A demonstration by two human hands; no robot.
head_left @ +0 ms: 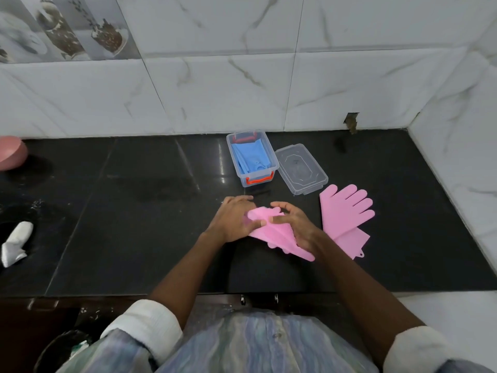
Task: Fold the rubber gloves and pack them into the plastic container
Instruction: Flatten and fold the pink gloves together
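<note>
On the black counter a pink rubber glove (271,235) lies partly folded, its finger end bent over. My left hand (232,219) pinches the folded finger part, and my right hand (291,222) presses and grips the glove's middle. A second pink glove (345,215) lies flat to the right, fingers pointing away from me. Behind my hands stands the clear plastic container (251,157) with orange handles, open, with folded blue gloves (248,154) inside. Its clear lid (301,168) rests on the counter just right of it.
A tiled wall runs behind and along the right side of the counter. A pink bowl (12,156) sits at the far left edge. A white cloth-like item (17,243) lies at the left. The counter's front edge (242,293) is close to my body.
</note>
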